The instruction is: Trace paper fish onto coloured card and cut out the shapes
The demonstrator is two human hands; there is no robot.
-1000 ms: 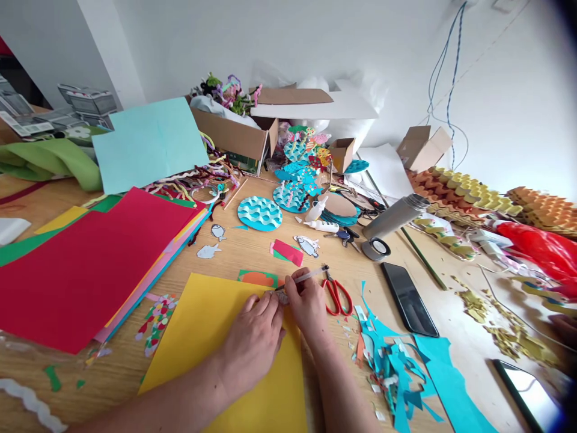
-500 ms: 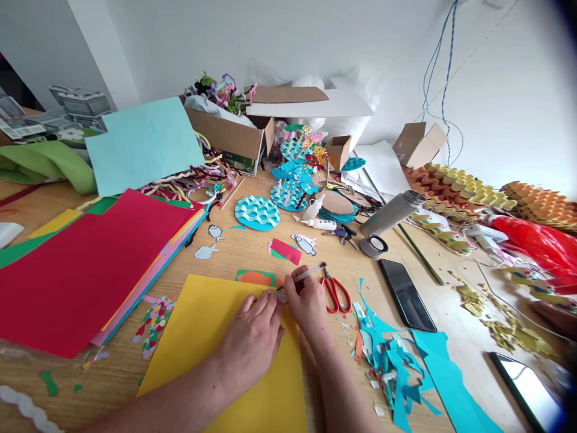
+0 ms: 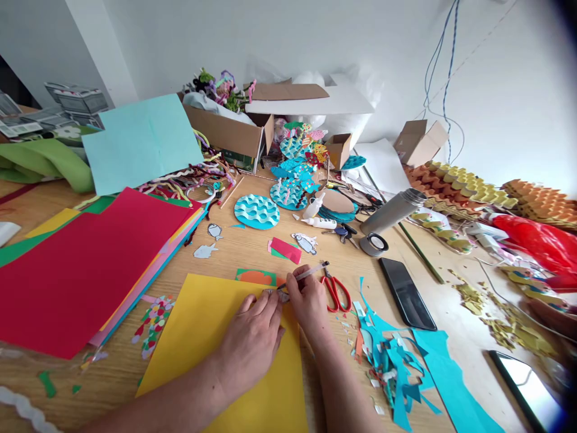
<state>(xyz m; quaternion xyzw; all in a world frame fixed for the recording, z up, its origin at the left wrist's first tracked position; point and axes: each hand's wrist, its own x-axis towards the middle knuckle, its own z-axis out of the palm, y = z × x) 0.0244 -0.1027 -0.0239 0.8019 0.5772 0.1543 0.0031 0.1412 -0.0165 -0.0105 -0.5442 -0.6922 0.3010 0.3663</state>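
My left hand [image 3: 252, 337] lies flat with its fingers stretched out on a yellow sheet of paper [image 3: 198, 349]. Its fingertips press on a small grey paper cutout [image 3: 283, 296] near the sheet's top right corner; most of the cutout is hidden. My right hand [image 3: 310, 307] grips a pen [image 3: 314, 270], its tip down at the cutout. Just beyond the yellow sheet are green and orange paper pieces [image 3: 256, 276]. Red-handled scissors [image 3: 336, 293] lie close to the right of my right hand.
Red and other coloured sheets [image 3: 90, 270] are stacked at left. Fish cutouts [image 3: 215, 231], a wavy blue disc [image 3: 256, 211] and glue bottles [image 3: 322, 223] lie further back. At right are blue scraps [image 3: 396, 367], a phone [image 3: 407, 294] and a tilted grey flask [image 3: 392, 211].
The pen tilts slightly differently, with its upper end a little further right. Both hands stay in nearly the same place, and the view has shifted slightly.
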